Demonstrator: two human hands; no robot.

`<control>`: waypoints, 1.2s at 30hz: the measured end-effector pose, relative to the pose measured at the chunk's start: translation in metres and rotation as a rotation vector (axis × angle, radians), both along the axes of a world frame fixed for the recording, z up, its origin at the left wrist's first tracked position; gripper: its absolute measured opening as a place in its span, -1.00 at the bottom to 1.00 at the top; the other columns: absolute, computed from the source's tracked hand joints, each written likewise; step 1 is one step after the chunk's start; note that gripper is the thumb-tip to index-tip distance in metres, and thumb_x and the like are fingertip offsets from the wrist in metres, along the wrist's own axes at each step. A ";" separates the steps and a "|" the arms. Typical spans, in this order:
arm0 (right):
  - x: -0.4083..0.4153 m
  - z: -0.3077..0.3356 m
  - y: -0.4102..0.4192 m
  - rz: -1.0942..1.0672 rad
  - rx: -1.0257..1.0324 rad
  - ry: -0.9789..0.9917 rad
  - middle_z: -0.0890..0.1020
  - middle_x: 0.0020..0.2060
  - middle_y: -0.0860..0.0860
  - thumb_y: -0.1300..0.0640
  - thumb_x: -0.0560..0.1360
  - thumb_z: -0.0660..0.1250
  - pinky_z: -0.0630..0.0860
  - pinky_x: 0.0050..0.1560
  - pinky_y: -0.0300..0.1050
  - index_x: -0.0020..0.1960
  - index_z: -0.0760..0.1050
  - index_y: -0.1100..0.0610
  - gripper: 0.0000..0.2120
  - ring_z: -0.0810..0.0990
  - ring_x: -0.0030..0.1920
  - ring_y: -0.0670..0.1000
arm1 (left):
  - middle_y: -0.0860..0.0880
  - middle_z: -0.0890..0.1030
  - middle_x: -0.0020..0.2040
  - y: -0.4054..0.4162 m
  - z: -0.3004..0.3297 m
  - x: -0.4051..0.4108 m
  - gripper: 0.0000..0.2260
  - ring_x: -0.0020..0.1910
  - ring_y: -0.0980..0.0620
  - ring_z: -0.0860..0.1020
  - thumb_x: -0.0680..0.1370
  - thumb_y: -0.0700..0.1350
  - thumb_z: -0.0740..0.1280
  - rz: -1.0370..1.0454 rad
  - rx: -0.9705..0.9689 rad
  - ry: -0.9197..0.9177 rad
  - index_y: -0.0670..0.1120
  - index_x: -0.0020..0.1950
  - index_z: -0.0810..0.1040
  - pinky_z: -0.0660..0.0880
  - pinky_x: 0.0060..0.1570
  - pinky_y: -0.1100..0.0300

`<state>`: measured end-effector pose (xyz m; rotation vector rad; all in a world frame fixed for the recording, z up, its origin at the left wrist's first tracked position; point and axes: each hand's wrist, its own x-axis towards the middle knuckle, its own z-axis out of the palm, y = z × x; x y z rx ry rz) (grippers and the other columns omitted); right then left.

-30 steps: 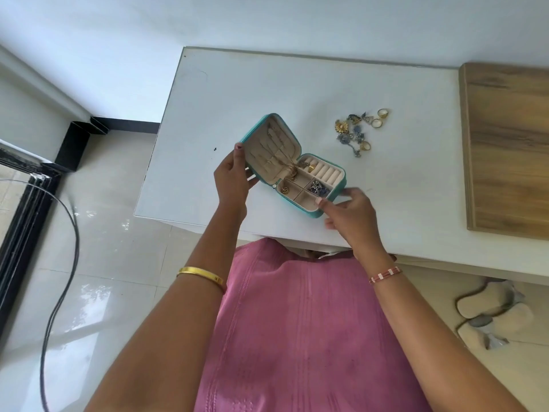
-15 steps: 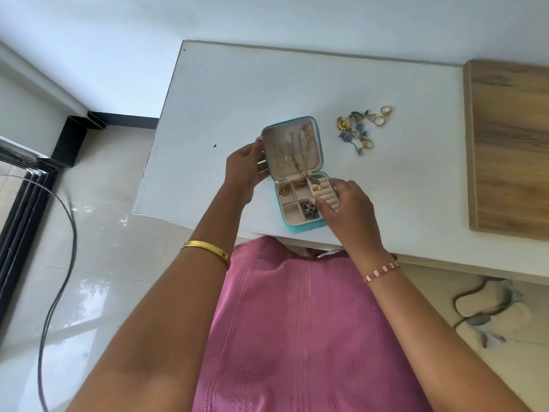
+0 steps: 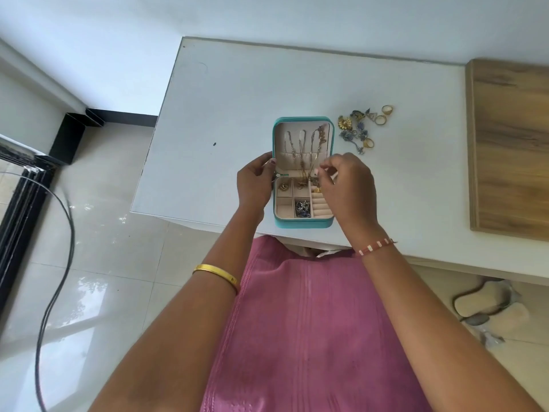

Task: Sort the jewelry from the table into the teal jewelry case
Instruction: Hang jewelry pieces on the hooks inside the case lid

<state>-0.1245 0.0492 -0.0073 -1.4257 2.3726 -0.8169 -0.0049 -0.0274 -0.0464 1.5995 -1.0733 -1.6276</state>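
The teal jewelry case (image 3: 303, 173) lies open flat at the desk's (image 3: 225, 114) near edge. The left hand (image 3: 255, 184) grips its left side at the hinge — likely steadying it. The right hand's (image 3: 347, 188) fingers (image 3: 325, 171) are pinched together over the ring rolls; what they pinch cannot be told. Loose jewelry (image 3: 364, 126) waits just right of the lid.

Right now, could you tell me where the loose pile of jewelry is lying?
In the head view, the jewelry pile lies on the white table, just right of the open teal case and left of the wooden board.
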 end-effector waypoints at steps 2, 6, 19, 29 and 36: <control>0.004 0.000 -0.013 0.003 -0.029 -0.069 0.63 -0.10 0.15 0.20 0.49 0.33 0.50 -0.15 -0.12 -0.04 0.59 0.23 -0.87 0.58 -0.14 0.11 | -0.07 0.62 -0.22 0.002 -0.001 0.001 -0.77 -0.20 -0.04 0.52 0.58 -0.23 0.26 -0.012 -0.007 -0.011 -0.12 0.21 0.57 0.53 0.05 -0.05; 0.011 -0.010 -0.037 0.015 0.014 -0.092 0.65 -0.10 0.12 0.18 0.47 0.34 0.52 -0.14 -0.13 -0.07 0.59 0.21 -0.89 0.61 -0.11 0.09 | -0.09 0.66 -0.05 0.004 -0.002 0.002 -0.71 -0.14 0.00 0.60 0.53 -0.29 0.28 -0.043 -0.048 -0.024 -0.05 0.20 0.56 0.56 0.07 0.03; 0.021 -0.019 -0.063 -0.022 0.119 0.049 0.63 -0.04 0.13 0.19 0.52 0.23 0.47 -0.11 -0.13 0.02 0.57 0.22 -0.83 0.58 0.01 0.13 | 0.03 0.61 -0.13 0.012 0.006 -0.008 -0.63 -0.24 0.11 0.55 0.47 -0.41 0.23 0.019 -0.048 -0.024 -0.04 0.14 0.55 0.52 -0.31 0.38; 0.017 -0.005 -0.071 -0.141 -0.130 -0.321 0.66 -0.26 0.07 0.25 0.40 0.33 0.42 -0.23 -0.28 -0.19 0.60 0.23 -0.92 0.56 -0.26 -0.03 | 0.00 0.63 -0.11 0.014 0.003 -0.011 -0.63 -0.29 0.14 0.58 0.47 -0.40 0.21 0.051 -0.039 -0.042 -0.07 0.17 0.56 0.55 -0.20 0.24; 0.009 0.015 -0.074 -0.161 -0.287 -1.012 0.62 -0.36 0.12 0.37 0.38 0.35 0.59 -0.07 -0.03 -0.31 0.52 0.19 -0.86 0.63 -0.26 0.07 | -0.06 0.63 -0.01 0.011 0.003 -0.012 -0.65 -0.20 0.09 0.57 0.50 -0.37 0.23 0.065 -0.016 -0.045 -0.09 0.23 0.54 0.51 -0.34 0.41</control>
